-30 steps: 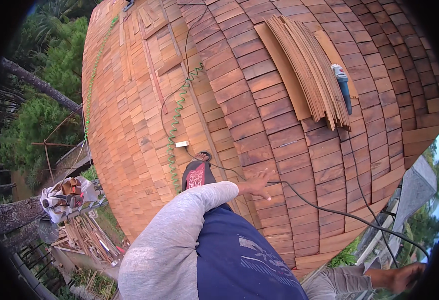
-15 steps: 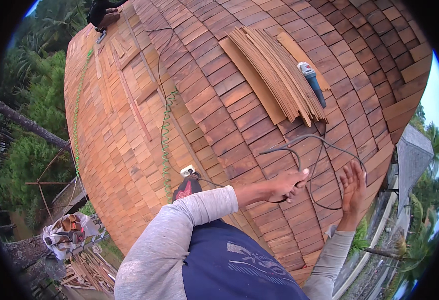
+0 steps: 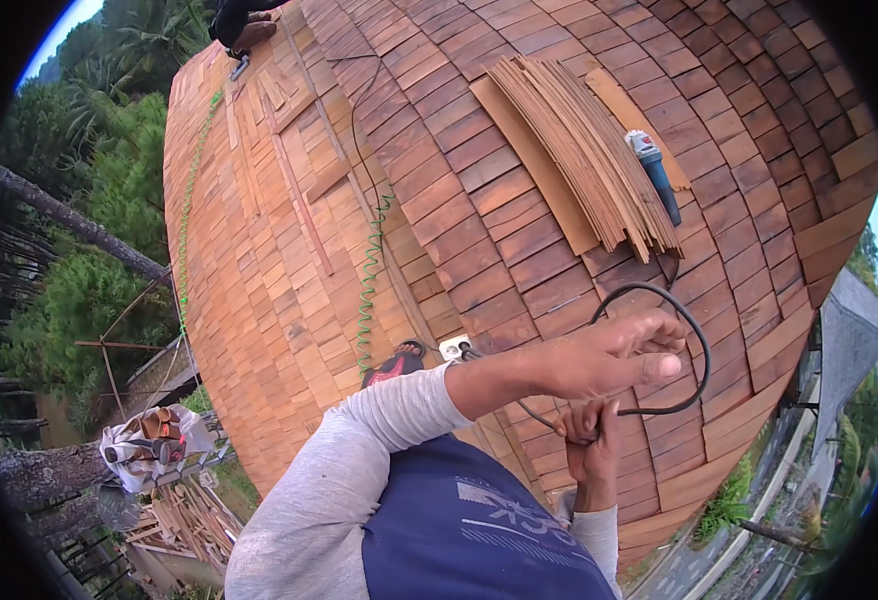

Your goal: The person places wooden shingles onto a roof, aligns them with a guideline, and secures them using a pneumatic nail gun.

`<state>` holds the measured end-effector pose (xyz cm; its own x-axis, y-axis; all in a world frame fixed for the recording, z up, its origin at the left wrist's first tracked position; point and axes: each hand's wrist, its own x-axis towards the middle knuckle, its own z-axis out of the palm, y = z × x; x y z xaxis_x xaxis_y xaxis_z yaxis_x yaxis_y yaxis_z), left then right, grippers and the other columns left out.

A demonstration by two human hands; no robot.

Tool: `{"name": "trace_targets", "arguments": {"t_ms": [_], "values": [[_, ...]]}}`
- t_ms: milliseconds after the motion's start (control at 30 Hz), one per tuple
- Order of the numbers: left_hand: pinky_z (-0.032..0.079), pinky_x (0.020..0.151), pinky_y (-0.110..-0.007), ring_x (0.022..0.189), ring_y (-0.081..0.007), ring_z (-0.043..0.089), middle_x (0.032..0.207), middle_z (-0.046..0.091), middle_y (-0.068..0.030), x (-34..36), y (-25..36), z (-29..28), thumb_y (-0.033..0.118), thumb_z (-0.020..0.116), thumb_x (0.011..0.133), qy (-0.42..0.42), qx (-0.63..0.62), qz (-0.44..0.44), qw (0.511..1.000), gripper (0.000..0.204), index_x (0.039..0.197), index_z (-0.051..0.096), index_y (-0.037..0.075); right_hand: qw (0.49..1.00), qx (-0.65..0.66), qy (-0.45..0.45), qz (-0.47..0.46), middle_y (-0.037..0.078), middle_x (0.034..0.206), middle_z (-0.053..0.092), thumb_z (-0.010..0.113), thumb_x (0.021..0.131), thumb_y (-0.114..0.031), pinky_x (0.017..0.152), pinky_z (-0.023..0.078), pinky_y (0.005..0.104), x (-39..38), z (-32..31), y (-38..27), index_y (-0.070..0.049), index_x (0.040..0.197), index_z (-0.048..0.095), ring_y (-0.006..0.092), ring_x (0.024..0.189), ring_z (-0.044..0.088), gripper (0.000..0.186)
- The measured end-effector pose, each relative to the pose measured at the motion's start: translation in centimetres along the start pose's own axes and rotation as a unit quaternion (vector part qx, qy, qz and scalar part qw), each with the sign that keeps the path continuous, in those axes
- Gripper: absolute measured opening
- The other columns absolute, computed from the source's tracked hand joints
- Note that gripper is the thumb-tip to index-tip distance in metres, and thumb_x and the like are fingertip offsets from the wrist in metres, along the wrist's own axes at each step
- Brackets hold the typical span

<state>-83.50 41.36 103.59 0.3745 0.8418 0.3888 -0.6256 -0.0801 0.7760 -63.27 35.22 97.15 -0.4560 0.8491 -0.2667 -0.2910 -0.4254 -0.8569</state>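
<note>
A black power cable (image 3: pixel 706 345) makes a loop over the wooden shingles in front of me. My right hand (image 3: pixel 593 440) is closed around the cable at the lower end of this loop, its thumb and fingers pressed together. Just above it, my left hand (image 3: pixel 624 355) reaches across with its fingers stretched out and its thumb apart. It covers part of the loop, and I see nothing gripped in it. From the right hand the cable runs left toward a white socket block (image 3: pixel 454 347) with a dark plug in it. A blue-grey angle grinder (image 3: pixel 657 178) lies farther up.
A stack of thin wooden strips (image 3: pixel 589 160) lies beside the grinder on the curved shingle roof (image 3: pixel 519 250). A green coiled hose (image 3: pixel 368 285) runs down the middle. Another person (image 3: pixel 249 32) crouches at the far upper left. The roof edge (image 3: pixel 749 440) drops away at right.
My left hand has let go of the cable, opened and moved right and slightly up. My right hand has come down and left and closed on the cable. The view has shifted slightly.
</note>
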Motion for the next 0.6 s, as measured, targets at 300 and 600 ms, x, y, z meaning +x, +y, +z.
{"name": "trace_targets", "arguments": {"t_ms": [300,600], "values": [[0.042,0.114,-0.042,0.139,-0.0263,0.051,0.147,0.055,-0.0162,-13.1,-9.6,-10.5,0.047,0.058,0.106,0.031,0.242,-0.287,0.926,0.062,0.15,0.049,0.004,0.909,0.372,-0.109,-0.156,-0.005,0.056,0.029,0.029,0.115,-0.049,0.061,0.038,0.0307,-0.3,2.7,-8.4,-0.014,0.081,0.042,0.0093,0.049,0.023,0.051],[0.033,0.119,-0.054,0.146,-0.0387,0.04,0.146,0.054,-0.0126,-19.4,-20.1,-13.1,0.038,0.072,0.097,-0.002,0.545,-0.145,0.826,0.049,0.136,0.057,0.012,0.753,0.46,-0.338,-0.328,-0.002,0.053,0.037,0.045,0.104,-0.01,0.037,0.028,0.0285,-4.6,3.9,-19.4,-0.007,0.079,0.044,0.0065,0.041,0.031,0.025]]}}
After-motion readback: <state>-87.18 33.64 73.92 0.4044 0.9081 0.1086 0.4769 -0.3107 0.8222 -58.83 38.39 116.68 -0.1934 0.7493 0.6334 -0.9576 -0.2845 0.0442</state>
